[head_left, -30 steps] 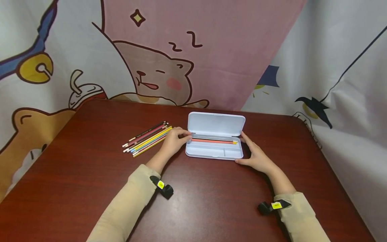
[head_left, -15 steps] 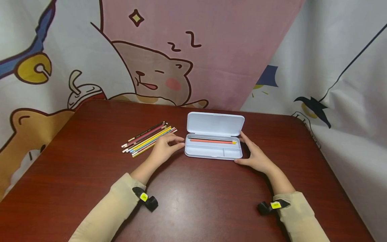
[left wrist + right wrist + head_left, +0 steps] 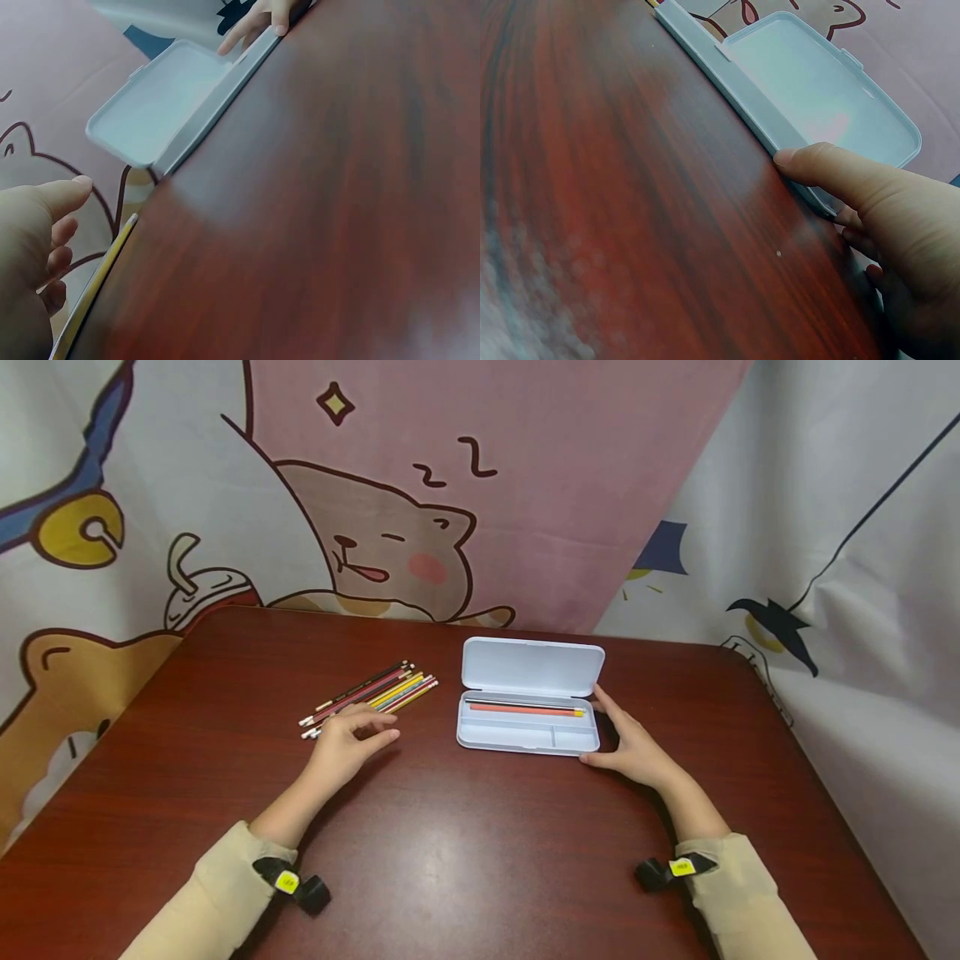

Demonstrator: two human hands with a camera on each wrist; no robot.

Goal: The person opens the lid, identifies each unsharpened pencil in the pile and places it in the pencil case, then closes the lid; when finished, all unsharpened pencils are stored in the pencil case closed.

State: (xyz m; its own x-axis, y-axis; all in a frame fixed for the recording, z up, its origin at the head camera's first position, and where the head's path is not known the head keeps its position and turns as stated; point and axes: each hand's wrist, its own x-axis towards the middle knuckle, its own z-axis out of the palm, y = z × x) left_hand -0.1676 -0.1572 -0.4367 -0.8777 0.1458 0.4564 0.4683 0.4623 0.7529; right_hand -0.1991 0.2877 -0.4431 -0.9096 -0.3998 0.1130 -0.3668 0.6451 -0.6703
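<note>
A pale blue pencil case (image 3: 506, 739) lies with its lid (image 3: 532, 667) raised. In its long back compartment are an orange pencil (image 3: 517, 710) and a dark one behind it. My right hand (image 3: 633, 745) holds the case's right end, thumb at the front corner and forefinger at the back near the hinge. My left hand (image 3: 347, 747) hovers by a bunch of pencils (image 3: 375, 692), fingers loosely bent, holding nothing; it hides part of the bunch. In the left wrist view, a yellow pencil (image 3: 97, 279) lies beside that hand.
The dark red wooden table (image 3: 450, 860) carries the case and the pencils. Behind it hangs a printed curtain (image 3: 555, 485) with a sleeping cartoon animal. Each wrist bears a small black camera, such as the left one (image 3: 311, 893).
My left hand has moved from the case's left end leftward to the pencil bunch, leaving the orange pencil lying in the case. My right hand stays at the case.
</note>
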